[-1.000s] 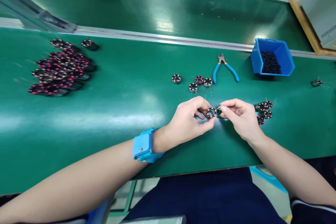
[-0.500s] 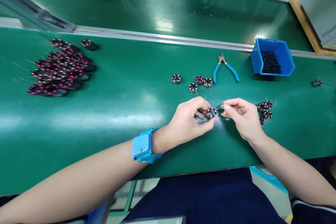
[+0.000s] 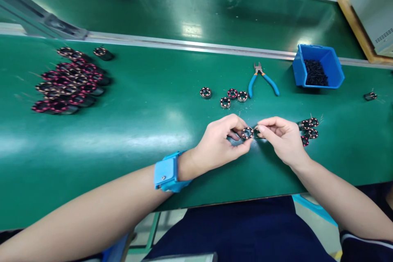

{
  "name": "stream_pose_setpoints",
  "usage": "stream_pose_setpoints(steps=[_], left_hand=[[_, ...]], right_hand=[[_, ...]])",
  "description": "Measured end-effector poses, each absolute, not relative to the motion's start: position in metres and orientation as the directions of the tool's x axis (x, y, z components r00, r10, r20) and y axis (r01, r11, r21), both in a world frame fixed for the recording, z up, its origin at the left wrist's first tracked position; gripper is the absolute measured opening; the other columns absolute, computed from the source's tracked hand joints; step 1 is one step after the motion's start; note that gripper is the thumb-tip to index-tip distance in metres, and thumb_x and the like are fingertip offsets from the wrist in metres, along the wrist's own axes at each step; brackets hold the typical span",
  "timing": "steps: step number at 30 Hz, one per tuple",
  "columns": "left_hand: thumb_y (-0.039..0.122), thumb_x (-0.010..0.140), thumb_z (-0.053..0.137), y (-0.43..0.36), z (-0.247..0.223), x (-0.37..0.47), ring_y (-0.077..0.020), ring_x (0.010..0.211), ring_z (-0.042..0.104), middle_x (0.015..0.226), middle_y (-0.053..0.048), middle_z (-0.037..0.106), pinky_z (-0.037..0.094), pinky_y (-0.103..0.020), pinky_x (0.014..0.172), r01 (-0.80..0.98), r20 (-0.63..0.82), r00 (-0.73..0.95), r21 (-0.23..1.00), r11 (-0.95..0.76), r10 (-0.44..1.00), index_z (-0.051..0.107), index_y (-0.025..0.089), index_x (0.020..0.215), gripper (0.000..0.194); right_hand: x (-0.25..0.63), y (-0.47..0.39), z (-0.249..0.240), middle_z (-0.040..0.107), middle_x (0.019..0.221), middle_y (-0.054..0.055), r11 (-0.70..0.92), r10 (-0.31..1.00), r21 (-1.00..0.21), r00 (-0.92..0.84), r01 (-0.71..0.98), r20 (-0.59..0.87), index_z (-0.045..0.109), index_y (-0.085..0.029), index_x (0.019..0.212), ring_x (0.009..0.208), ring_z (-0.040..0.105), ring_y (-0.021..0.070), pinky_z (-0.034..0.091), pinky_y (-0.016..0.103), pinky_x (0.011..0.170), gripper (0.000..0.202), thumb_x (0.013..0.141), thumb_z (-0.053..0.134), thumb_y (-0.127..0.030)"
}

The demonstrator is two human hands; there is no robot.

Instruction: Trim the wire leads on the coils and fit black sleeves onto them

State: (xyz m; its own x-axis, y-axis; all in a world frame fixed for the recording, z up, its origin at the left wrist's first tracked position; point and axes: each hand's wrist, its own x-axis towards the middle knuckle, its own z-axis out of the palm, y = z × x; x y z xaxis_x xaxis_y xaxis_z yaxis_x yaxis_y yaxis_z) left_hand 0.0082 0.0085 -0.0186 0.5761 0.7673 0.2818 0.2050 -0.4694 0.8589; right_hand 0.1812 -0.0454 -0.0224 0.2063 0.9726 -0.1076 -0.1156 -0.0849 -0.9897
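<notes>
My left hand, with a blue band on its wrist, grips a small round wound coil between thumb and fingers, its ring face upward. Just to the right, my right hand pinches a thin wire that runs from the coil's right side. Several similar coils stand on the green table beyond my hands. Pliers with blue handles lie behind them, jaws pointing away. More coils sit close to the right of my right hand.
A large cluster of coils covers the far left. At the back right is a blue bin of small black pieces. One coil lies at the far right. A metal rail crosses behind.
My right hand has moved slightly left, closer to the coil, still pinching the wire. My left hand keeps its hold on the coil.
</notes>
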Motion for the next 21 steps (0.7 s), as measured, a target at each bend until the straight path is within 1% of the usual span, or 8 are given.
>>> stream_pose_setpoints(steps=[5, 12, 17, 21], left_hand=[[0.014, 0.072, 0.068, 0.0078, -0.0180, 0.0074, -0.0116, 0.065, 0.064, 0.083, -0.006, 0.067, 0.057, -0.022, 0.057, 0.199, 0.291, 0.571, 0.858, -0.474, 0.768, 0.058, 0.014, 0.078, 0.011], [0.014, 0.072, 0.068, 0.0079, -0.0183, 0.0073, -0.0114, 0.066, 0.063, 0.083, -0.006, 0.067, 0.057, -0.022, 0.057, 0.198, 0.299, 0.578, 0.851, -0.486, 0.759, 0.058, 0.014, 0.078, 0.011], [0.014, 0.072, 0.068, 0.0080, -0.0179, 0.0072, -0.0118, 0.066, 0.064, 0.083, -0.005, 0.067, 0.057, -0.022, 0.057, 0.200, 0.295, 0.576, 0.854, -0.481, 0.763, 0.058, 0.014, 0.078, 0.012], [0.015, 0.073, 0.068, 0.0086, -0.0188, 0.0064, -0.0126, 0.068, 0.064, 0.083, -0.006, 0.067, 0.057, -0.023, 0.058, 0.180, 0.301, 0.595, 0.854, -0.488, 0.745, 0.058, 0.014, 0.079, 0.012]], right_hand=[[0.1833, -0.0451, -0.0217, 0.069, 0.067, 0.000, -0.092, 0.957, -0.990, 0.265, -0.109, -0.119, 0.070, -0.017, 0.078, 0.058, 0.063, 0.0106, 0.054, 0.024, 0.057, 0.020, 0.069, 0.079, -0.033], [0.1835, -0.0465, -0.0219, 0.070, 0.069, 0.001, -0.089, 0.964, -0.992, 0.242, -0.094, -0.110, 0.070, -0.018, 0.079, 0.060, 0.064, 0.0110, 0.055, 0.025, 0.059, 0.017, 0.070, 0.078, -0.030], [0.1821, -0.0466, -0.0220, 0.070, 0.069, 0.001, -0.083, 0.966, -0.994, 0.238, -0.075, -0.099, 0.070, -0.018, 0.079, 0.060, 0.064, 0.0115, 0.055, 0.026, 0.060, 0.017, 0.071, 0.077, -0.031], [0.1812, -0.0477, -0.0228, 0.070, 0.072, 0.001, -0.074, 0.981, -0.996, 0.178, -0.056, -0.083, 0.070, -0.018, 0.080, 0.063, 0.064, 0.0116, 0.055, 0.026, 0.061, 0.014, 0.074, 0.075, -0.029]])
